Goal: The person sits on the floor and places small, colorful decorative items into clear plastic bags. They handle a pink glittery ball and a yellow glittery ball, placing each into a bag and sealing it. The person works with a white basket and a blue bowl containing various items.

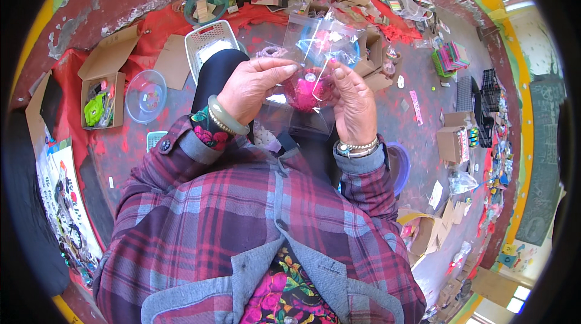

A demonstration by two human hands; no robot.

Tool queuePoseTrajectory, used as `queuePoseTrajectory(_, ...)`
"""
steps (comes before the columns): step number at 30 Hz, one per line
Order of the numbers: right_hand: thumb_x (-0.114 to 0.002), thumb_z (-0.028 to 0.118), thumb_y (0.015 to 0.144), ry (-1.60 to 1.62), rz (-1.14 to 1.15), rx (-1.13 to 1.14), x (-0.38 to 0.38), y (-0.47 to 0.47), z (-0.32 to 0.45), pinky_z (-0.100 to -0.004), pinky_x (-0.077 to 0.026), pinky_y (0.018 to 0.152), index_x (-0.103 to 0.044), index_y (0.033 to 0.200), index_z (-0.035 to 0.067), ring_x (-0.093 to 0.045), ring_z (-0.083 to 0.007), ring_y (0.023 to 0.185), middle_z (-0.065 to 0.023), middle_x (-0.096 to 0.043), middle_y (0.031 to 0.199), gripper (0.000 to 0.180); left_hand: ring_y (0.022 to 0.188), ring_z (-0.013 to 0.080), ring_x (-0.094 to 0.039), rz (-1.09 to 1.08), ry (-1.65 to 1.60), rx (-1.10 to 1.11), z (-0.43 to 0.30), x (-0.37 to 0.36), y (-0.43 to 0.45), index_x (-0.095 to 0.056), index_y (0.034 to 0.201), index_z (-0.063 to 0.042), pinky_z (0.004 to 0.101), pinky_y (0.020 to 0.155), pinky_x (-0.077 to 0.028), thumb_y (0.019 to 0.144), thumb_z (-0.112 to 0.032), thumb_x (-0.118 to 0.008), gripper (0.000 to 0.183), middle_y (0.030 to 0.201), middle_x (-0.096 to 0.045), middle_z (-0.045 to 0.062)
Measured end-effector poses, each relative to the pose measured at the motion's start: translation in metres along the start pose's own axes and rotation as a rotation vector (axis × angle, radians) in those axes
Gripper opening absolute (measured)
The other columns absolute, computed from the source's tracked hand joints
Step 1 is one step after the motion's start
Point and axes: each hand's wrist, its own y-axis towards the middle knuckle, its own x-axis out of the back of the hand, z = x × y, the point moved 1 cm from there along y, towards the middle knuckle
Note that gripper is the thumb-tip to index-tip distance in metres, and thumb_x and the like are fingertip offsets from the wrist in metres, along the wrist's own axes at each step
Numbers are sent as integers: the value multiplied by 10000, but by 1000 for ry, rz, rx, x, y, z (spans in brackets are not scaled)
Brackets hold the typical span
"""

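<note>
Between both hands hangs a clear plastic bag [295, 31], raised above the lap. A bright pink, fuzzy-looking item [305, 97] with a small clear round piece on it shows at the bag; whether it is fully inside cannot be told. My left hand [249, 88], with a pale bangle at the wrist, pinches the bag's left side between thumb and forefinger. On the opposite side, my right hand [356, 104] grips the bag's edge near the pink item, its fingers partly hidden behind the film. Through the film a blue round basin [352, 49] shows beyond.
A white plastic basket [190, 47] stands by my left knee. Farther left are a clear basin [146, 96] and an open cardboard box [119, 101] with green items. A purple basin [401, 167] sits by my right elbow. Cardboard boxes [451, 142] and loose goods line the walls.
</note>
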Motion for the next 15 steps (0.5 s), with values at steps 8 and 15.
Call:
queuePoseTrajectory(8, -565, 212, 904, -70, -85, 137, 2, -1, -7, -246, -451, 793, -615, 1025, -41, -586, -121, 859, -73, -639, 947, 285, 835, 142, -621, -53, 114, -66, 3, 3, 0, -600, 1083, 24, 257, 747, -501, 884, -77, -557, 227, 943, -648, 84)
queuePoseTrajectory(15, -560, 194, 907, -62, -169, 239, 5, 1, -8, -250, -457, 771, -616, 998, -40, -586, -115, 832, -71, -641, 924, 257, 808, 116, -613, -81, 70, -86, 3, 6, 3, -599, 1087, 18, 224, 717, -479, 866, -64, -578, 237, 939, -647, 69)
